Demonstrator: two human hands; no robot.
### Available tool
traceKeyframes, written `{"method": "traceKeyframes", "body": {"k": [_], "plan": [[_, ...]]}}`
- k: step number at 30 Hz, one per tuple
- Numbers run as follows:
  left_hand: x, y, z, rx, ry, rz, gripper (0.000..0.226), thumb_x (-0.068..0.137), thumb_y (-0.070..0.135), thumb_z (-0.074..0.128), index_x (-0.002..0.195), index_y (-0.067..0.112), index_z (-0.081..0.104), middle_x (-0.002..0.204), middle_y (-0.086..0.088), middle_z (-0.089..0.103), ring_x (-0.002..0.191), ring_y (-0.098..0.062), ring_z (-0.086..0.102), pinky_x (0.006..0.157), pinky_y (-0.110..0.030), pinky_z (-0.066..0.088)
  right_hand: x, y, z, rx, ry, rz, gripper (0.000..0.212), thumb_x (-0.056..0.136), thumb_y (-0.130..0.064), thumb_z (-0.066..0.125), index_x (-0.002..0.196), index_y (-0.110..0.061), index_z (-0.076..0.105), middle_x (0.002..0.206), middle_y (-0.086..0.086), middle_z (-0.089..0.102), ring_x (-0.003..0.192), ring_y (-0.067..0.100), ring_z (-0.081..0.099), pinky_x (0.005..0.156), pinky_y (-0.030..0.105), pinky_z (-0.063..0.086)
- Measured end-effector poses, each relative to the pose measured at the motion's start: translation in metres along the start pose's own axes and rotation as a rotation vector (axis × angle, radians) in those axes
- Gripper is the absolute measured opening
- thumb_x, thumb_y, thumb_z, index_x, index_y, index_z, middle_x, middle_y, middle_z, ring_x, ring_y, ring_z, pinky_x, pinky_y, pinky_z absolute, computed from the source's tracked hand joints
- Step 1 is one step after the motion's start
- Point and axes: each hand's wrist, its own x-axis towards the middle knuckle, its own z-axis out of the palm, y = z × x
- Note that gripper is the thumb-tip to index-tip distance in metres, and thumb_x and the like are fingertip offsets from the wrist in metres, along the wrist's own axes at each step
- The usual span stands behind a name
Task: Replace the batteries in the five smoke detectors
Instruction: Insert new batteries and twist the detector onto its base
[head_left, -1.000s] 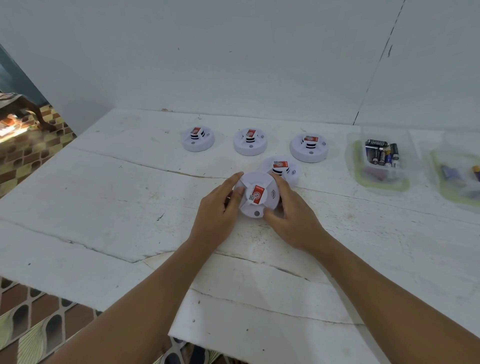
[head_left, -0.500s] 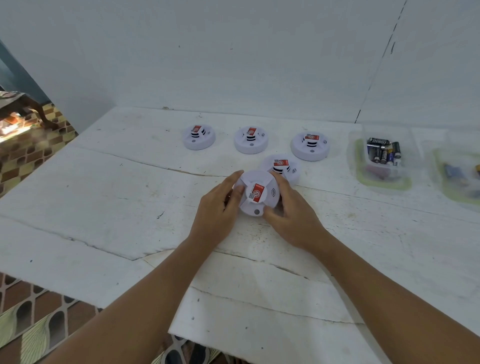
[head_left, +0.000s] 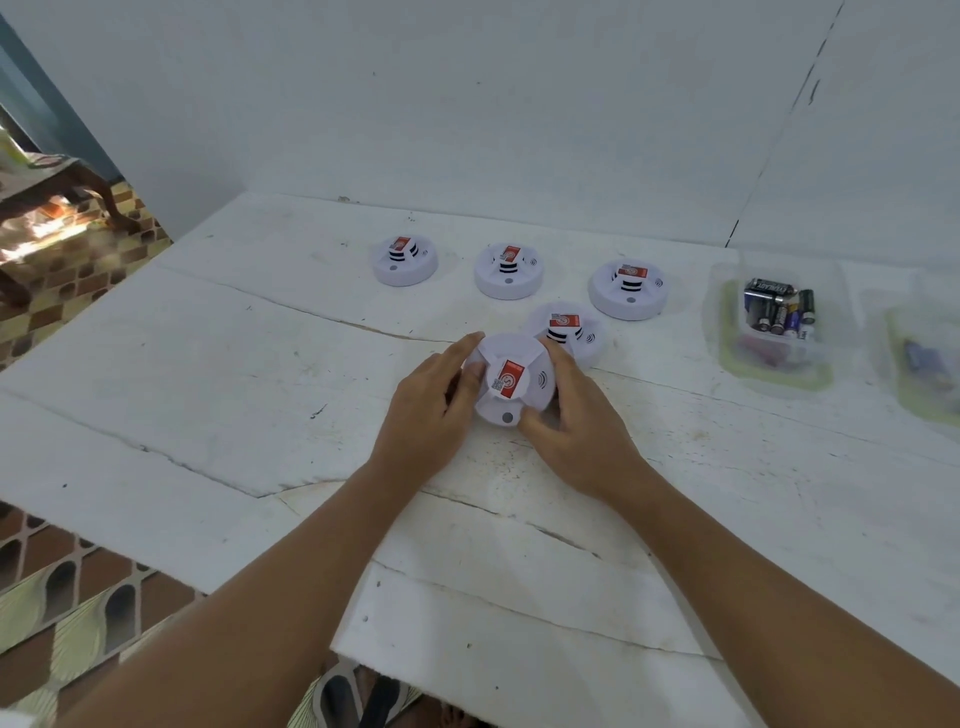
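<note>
Head view: both hands' fingers curl round a smoke detector; cracked white table.

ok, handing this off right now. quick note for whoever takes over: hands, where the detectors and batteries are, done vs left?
Left hand and right hand both grip the nearest smoke detector from either side, on or just above the white table; it is still closed.
A fourth detector sits right behind it. Three more detectors stand in a row further back, all closed.
Batteries lie in a clear tray to the right; a second tray at the edge is too blurred to read.
Done: no sign of any battery swap.
Left: open the held detector, replace its battery, then check the other four.
</note>
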Motion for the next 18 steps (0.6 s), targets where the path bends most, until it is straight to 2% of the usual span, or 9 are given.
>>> {"method": "traceKeyframes", "body": {"k": [3,5,7,10,13,16,18], "plan": [[-0.001,0.001,0.000,0.019,0.012,0.012,0.040,0.111,0.038,0.042,0.148,0.026,0.054,0.111,0.001,0.071,0.097,-0.015,0.065,0.084,-0.041,0.056,0.000,0.003,0.001,-0.018,0.020,-0.009,0.078,0.089,-0.047,0.062,0.158,-0.035,0.030,0.148,-0.016,0.046,0.136,0.009,0.046,0.109,0.040,0.048],[0.000,0.002,0.000,0.003,0.012,-0.003,0.039,0.111,0.037,0.043,0.146,0.025,0.055,0.114,0.002,0.071,0.100,-0.014,0.065,0.086,-0.037,0.057,-0.001,0.004,0.000,-0.035,0.046,-0.009,0.079,0.091,-0.039,0.068,0.160,-0.030,0.029,0.140,-0.009,0.041,0.129,0.006,0.043,0.104,0.030,0.046],[0.003,0.001,-0.002,-0.059,0.022,-0.044,0.036,0.110,0.034,0.046,0.143,0.026,0.060,0.112,0.005,0.072,0.099,-0.012,0.065,0.086,-0.031,0.056,0.000,0.003,0.002,-0.040,0.061,-0.029,0.079,0.093,-0.032,0.071,0.160,-0.025,0.031,0.131,-0.003,0.039,0.121,0.006,0.044,0.101,0.029,0.048],[0.008,-0.003,-0.012,-0.134,0.044,-0.089,0.030,0.109,0.030,0.050,0.134,0.025,0.066,0.107,0.011,0.073,0.094,-0.009,0.066,0.080,-0.020,0.054,0.007,-0.005,0.010,-0.008,0.064,-0.018,0.080,0.094,-0.034,0.073,0.161,-0.021,0.032,0.125,-0.001,0.040,0.113,0.004,0.046,0.105,0.024,0.046],[0.016,-0.014,-0.027,-0.138,0.045,-0.102,0.023,0.108,0.029,0.053,0.125,0.025,0.069,0.102,0.013,0.073,0.091,-0.003,0.066,0.074,-0.010,0.049,0.017,-0.018,0.024,0.020,0.073,0.012,0.082,0.094,-0.035,0.075,0.161,-0.020,0.031,0.127,-0.002,0.042,0.115,0.009,0.048,0.103,0.022,0.044],[0.038,-0.038,-0.048,-0.101,0.038,-0.127,0.021,0.106,0.038,0.055,0.118,0.030,0.070,0.101,0.010,0.073,0.090,-0.004,0.066,0.075,-0.019,0.051,0.039,-0.035,0.044,0.047,0.117,0.018,0.074,0.091,-0.035,0.076,0.154,-0.021,0.041,0.128,0.001,0.050,0.117,0.009,0.049,0.100,0.025,0.049],[0.056,-0.054,-0.062,-0.066,0.021,-0.157,0.024,0.106,0.043,0.055,0.119,0.031,0.071,0.102,0.007,0.069,0.088,-0.005,0.065,0.073,-0.018,0.050,0.059,-0.047,0.057,0.064,0.124,0.051,0.068,0.091,-0.035,0.075,0.150,-0.023,0.045,0.126,0.000,0.054,0.115,0.008,0.050,0.096,0.025,0.050]]}}
